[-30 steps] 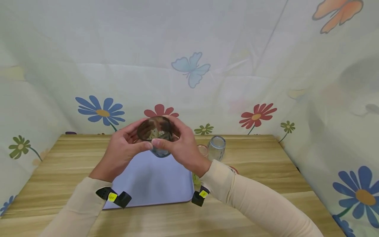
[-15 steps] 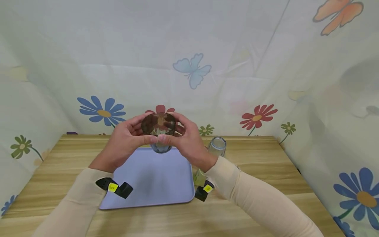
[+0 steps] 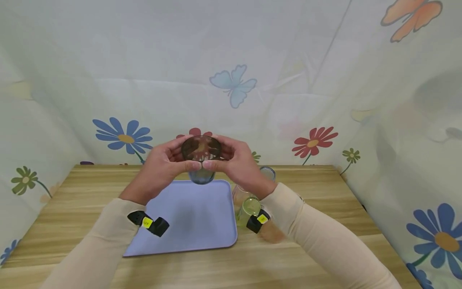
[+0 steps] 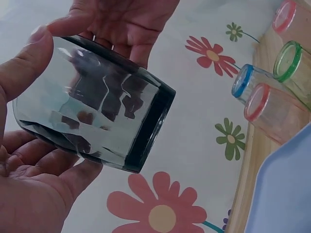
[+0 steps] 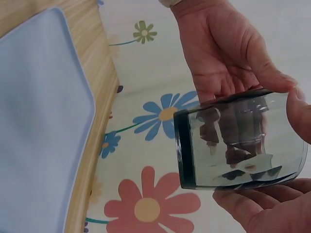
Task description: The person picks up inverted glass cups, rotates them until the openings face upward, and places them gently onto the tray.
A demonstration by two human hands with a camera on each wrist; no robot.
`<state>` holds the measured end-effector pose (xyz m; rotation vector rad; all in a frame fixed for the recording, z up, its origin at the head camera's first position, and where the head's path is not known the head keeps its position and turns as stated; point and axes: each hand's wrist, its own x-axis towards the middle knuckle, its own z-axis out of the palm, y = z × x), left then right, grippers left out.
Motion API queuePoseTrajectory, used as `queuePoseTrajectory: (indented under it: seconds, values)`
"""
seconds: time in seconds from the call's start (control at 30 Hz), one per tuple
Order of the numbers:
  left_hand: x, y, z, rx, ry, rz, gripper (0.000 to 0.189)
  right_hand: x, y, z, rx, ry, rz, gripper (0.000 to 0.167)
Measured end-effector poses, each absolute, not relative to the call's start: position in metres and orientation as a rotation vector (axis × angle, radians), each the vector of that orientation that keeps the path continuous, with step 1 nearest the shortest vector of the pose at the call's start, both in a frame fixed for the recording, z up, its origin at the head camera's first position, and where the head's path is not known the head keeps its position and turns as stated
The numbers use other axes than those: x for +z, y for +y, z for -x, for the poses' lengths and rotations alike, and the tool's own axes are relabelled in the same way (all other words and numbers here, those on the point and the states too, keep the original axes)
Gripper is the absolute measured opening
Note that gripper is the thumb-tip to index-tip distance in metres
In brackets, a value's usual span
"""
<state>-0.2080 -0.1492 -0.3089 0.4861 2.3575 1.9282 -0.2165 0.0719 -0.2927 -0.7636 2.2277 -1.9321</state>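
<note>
Gripping the smoky glass (image 3: 201, 154) between my left hand (image 3: 157, 166) and right hand (image 3: 242, 163), I could drop it onto the tray (image 3: 191, 224) below my grip if either loosens.

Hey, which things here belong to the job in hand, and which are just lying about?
Likely in the job:
dark grey transparent tumbler, held by the left hand and right hand

Seemingly just lying about, not held:
pale blue rectangular tray
clear blue-tinted tumbler
clear green-tinted tumbler
clear pink-tinted tumbler
second pink-tinted tumbler
</note>
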Motion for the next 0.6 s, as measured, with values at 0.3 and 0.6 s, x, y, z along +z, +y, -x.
queuePoseTrajectory:
  seconds: [0.3,0.6]
  values:
    - [-0.313,-0.141,0.218,1.9,2.357,-0.481,0.076,-0.293,0.083,0.227,-1.829,2.334,0.765,0.058]
    - [-0.32,-0.132,0.23,1.905,2.318,-0.542,0.075,-0.292,0.091,0.234,-1.76,2.355,0.716,0.054]
